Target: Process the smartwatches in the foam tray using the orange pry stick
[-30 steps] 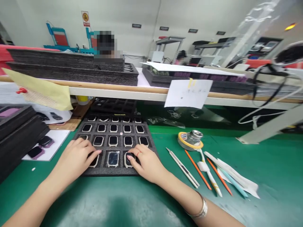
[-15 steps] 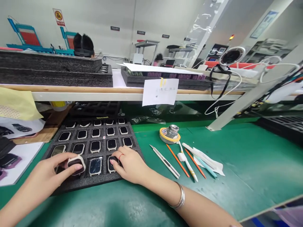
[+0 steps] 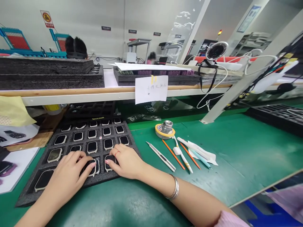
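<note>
A dark foam tray [image 3: 105,178] lies on the green bench, with rows of black-screened, pale-framed smartwatches in its square slots. My left hand [image 3: 68,171] is over the tray's near rows, its thumb and forefinger closed on a smartwatch [image 3: 95,170] in the front row. The palm and fingers hide the slots beneath. My right hand [image 3: 127,162] rests at the front right of the tray. Its thumb lies across the screen of another smartwatch [image 3: 108,166], and its fingers curl round the far side.
Right of the tray lie a utility knife [image 3: 161,156], orange sticks [image 3: 173,154], a white brush-like tool [image 3: 186,160] and a teal pen-like tool [image 3: 202,160]. A yellow-rimmed tape roll [image 3: 163,134] carries a metal-topped bottle [image 3: 168,125]. A shelf edge [image 3: 94,97] crosses above. Papers [image 3: 19,170] lie left.
My left hand has moved right from the smartwatch it held raised to the neighbouring one, which its fingers now grip. My right hand stays on its smartwatch. The view has shifted slightly.
</note>
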`<state>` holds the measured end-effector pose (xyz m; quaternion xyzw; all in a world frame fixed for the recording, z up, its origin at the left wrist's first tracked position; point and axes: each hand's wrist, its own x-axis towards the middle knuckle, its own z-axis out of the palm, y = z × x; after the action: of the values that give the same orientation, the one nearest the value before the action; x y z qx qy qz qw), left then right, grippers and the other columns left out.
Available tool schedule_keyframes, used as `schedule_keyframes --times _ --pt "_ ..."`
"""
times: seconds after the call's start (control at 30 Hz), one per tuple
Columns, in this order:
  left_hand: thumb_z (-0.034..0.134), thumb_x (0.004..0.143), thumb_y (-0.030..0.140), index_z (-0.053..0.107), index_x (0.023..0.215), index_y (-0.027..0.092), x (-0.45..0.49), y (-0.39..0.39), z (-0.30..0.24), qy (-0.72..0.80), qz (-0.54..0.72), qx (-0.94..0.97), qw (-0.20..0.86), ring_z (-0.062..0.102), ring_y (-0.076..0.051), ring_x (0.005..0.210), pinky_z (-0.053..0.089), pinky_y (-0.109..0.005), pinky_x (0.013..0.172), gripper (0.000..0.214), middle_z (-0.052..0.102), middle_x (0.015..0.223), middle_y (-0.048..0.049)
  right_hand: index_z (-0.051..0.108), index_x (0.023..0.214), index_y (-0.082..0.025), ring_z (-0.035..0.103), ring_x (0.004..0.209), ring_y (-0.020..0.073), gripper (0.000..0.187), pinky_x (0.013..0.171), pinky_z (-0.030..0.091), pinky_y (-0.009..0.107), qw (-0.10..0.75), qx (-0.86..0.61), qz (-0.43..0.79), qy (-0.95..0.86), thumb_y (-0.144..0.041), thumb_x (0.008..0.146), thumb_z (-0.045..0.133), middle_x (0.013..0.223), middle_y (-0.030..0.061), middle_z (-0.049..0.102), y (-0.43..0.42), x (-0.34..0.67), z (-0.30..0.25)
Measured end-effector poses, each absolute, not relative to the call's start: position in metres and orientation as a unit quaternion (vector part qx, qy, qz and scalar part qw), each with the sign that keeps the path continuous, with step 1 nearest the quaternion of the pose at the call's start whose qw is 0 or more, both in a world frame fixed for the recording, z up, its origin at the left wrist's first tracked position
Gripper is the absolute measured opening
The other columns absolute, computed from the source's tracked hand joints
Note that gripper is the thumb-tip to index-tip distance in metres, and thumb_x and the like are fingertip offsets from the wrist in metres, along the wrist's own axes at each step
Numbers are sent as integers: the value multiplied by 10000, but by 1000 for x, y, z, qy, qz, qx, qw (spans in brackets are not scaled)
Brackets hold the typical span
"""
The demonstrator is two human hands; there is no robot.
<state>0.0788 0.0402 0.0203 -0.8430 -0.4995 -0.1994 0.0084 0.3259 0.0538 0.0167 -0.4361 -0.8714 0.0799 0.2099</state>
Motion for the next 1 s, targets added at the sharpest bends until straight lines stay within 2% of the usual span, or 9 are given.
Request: schedule_keyframes --times 0.17,0.37,0.5,0.57,0.63,0.73,0.8,0.87,1.0 --pt "538 933 596 688 1060 240 80 33 22 -510 -216 -829 -83 608 -303 1071 466 -469 961 406 669 1123 -81 643 998 -134 606 933 251 412 850 512 382 221 -440 120 -862 -539 931 612 1005 111 660 52 326 21" --pt "686 862 533 706 1131 271 85 20 33 -501 -230 -804 -226 610 -286 1122 450 -426 1007 376 710 1141 -45 677 1005 -193 621 917 218 261 864 487 352 254 -398 192 -860 -442 928 659 984 65 720 48 330 24" --pt "677 871 452 693 1011 219 108 5 53 -497 -334 -712 -366 658 -231 948 492 -357 885 273 714 1010 -45 702 955 -209 608 814 194 196 765 469 318 296 -416 256 -821 -392 886 705 858 33 708 49 331 18" --pt "739 812 445 659 936 188 125 -1 62 -480 -405 -624 -465 647 -172 763 507 -295 741 297 697 911 -31 709 911 -210 579 725 172 190 705 450 301 316 -425 292 -797 -393 858 719 769 9 673 51 332 15" --pt "822 719 410 608 790 164 143 -4 65 -441 -438 -535 -572 523 -87 562 416 -213 544 334 671 789 -9 713 902 -207 537 627 150 229 634 428 287 334 -429 332 -771 -428 841 714 688 -12 636 54 333 11" --pt "814 697 326 603 765 149 162 -7 58 -380 -445 -359 -727 362 -12 416 313 -170 460 283 624 638 37 695 933 -191 566 608 150 356 605 457 287 377 -432 388 -722 -533 838 665 712 4 665 61 338 8" --pt "800 680 298 644 817 141 167 -9 49 -372 -434 -299 -764 478 -45 442 397 -175 499 259 610 587 36 665 957 -185 640 701 179 448 646 512 304 414 -431 415 -686 -614 835 624 829 47 716 64 343 9" --pt "842 654 304 673 859 127 167 -13 41 -380 -418 -254 -785 652 -125 593 522 -221 619 319 644 612 6 637 993 -190 679 775 205 524 676 549 321 447 -428 434 -655 -684 818 610 910 78 736 64 348 12" --pt "872 719 485 677 864 104 163 -20 33 -395 -399 -185 -806 753 -211 771 609 -345 803 452 749 826 -95 625 1019 -216 701 809 206 551 725 584 319 474 -412 464 -625 -712 783 670 928 76 752 43 351 25"
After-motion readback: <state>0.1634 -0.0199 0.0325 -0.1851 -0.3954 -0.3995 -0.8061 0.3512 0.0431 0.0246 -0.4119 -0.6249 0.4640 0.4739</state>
